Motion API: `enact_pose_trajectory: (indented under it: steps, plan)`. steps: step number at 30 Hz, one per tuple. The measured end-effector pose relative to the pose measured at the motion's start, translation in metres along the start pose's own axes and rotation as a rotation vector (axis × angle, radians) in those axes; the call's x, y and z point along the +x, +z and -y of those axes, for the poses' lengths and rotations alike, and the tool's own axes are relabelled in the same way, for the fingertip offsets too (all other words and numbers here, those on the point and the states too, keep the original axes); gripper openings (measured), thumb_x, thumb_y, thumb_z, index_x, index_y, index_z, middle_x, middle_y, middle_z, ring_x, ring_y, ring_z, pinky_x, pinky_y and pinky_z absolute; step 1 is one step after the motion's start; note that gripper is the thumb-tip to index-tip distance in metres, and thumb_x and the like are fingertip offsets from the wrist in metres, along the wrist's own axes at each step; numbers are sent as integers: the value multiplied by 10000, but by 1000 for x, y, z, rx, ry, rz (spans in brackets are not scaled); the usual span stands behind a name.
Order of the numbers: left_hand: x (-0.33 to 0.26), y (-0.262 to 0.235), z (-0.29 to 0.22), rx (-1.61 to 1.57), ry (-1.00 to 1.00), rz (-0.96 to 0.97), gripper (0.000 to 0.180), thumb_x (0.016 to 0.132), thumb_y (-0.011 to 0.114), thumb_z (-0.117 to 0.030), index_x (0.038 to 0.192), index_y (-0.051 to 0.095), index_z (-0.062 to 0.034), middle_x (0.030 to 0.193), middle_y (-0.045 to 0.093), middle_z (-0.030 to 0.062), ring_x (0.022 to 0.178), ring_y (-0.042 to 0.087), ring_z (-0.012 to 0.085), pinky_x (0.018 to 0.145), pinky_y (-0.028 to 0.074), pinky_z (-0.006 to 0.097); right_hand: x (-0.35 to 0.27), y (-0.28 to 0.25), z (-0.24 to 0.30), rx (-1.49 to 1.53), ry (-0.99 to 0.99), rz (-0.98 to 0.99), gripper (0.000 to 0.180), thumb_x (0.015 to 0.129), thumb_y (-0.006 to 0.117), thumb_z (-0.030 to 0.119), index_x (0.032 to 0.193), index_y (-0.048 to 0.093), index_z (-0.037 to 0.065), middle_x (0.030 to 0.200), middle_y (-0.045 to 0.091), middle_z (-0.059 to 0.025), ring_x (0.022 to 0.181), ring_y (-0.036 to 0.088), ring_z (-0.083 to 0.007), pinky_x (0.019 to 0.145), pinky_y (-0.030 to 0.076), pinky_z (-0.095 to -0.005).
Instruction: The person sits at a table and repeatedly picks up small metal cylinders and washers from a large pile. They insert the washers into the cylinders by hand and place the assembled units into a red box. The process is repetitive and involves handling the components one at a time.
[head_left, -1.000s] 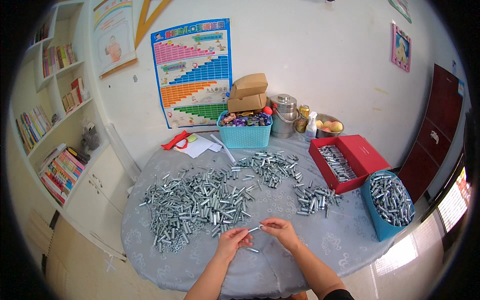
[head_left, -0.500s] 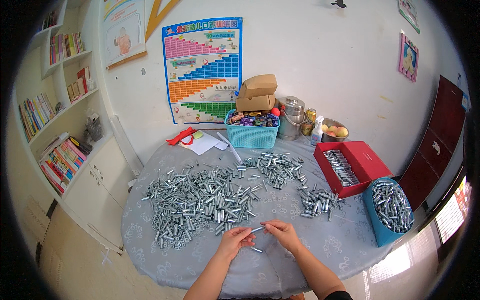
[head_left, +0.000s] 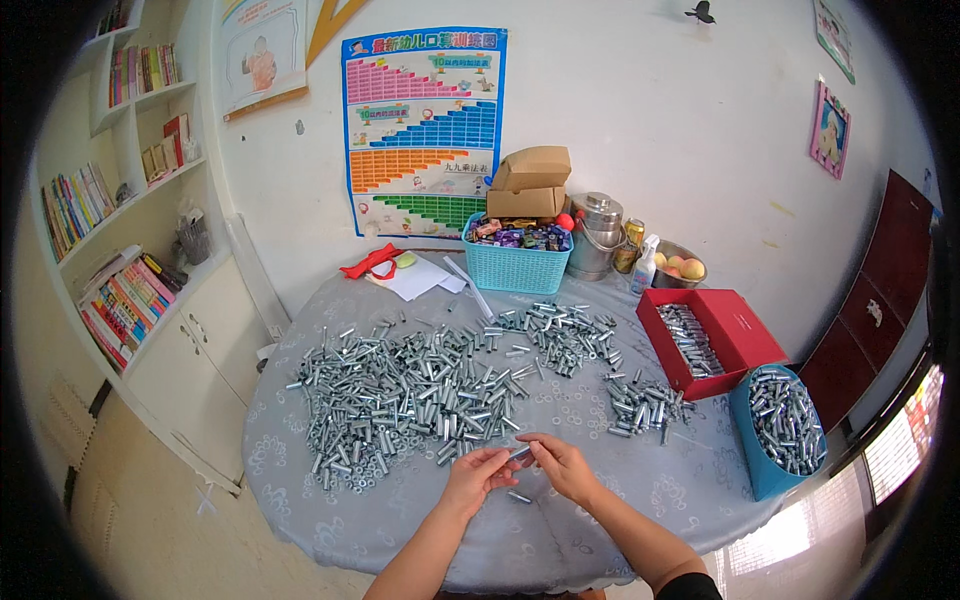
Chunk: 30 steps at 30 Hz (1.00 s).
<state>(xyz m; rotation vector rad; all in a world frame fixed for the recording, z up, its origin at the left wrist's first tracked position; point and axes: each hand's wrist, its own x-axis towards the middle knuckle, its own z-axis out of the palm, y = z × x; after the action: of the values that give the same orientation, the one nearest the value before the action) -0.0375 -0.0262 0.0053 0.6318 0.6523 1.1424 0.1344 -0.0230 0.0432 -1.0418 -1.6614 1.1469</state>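
Near the table's front edge, my left hand (head_left: 476, 480) pinches one end of a small silvery metal sleeve (head_left: 520, 453). The fingers of my right hand (head_left: 562, 469) close round its other end, hiding part of it. A second loose sleeve (head_left: 519, 496) lies on the cloth just below, between the hands. Beyond my left hand spreads a big heap of metal sleeves (head_left: 400, 385), with small washers or nuts (head_left: 350, 478) among them at its near side. A smaller pile of sleeves (head_left: 645, 405) lies to the right.
At the right, an open red box (head_left: 662, 320) holds rows of metal pieces, beside a blue bin (head_left: 752, 450) full of them. A light-blue basket (head_left: 512, 272), a steel canister (head_left: 590, 262), a spray bottle (head_left: 645, 268) and a fruit bowl (head_left: 680, 281) stand at the back.
My hands have come slightly closer together on the sleeve, and my right fingers now cover more of it. The whole view has shifted a little.
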Motion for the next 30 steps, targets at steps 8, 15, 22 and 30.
enact_pose_trajectory:
  steps: [8, 15, 22, 30]
  plan:
    - [6, -24, -21, -229, 378, -202, 136, 853, 533, -112, 919, 583, -6, 769, 616, 101, 648, 589, 129, 599, 534, 294, 17, -2, -13, -124, 16, 12, 259, 865, 516, 175, 1081, 552, 38, 901, 604, -67, 737, 568, -137, 657, 455, -269]
    - [5, -25, -27, -257, 387, -249, 124, 839, 556, -104, 918, 589, -15, 749, 615, 84, 624, 579, 114, 598, 539, 295, 37, 15, -29, -684, -147, 104, 145, 744, 609, 169, 868, 649, 108, 857, 579, -76, 725, 583, -239, 658, 470, -325]
    - [5, -25, -26, -245, 349, -229, 115, 835, 558, -96, 899, 592, -7, 750, 620, 90, 652, 597, 130, 599, 540, 294, 45, 27, -37, -742, -195, 150, 153, 727, 608, 198, 846, 646, 110, 842, 577, -75, 768, 574, -270, 660, 466, -359]
    - [3, -18, -26, -181, 283, -241, 130, 831, 564, -100, 904, 590, 4, 765, 622, 103, 636, 597, 132, 569, 535, 282, 43, 4, -27, -395, 5, -10, 167, 727, 662, 172, 852, 633, 65, 810, 590, -42, 692, 557, -143, 624, 451, -268]
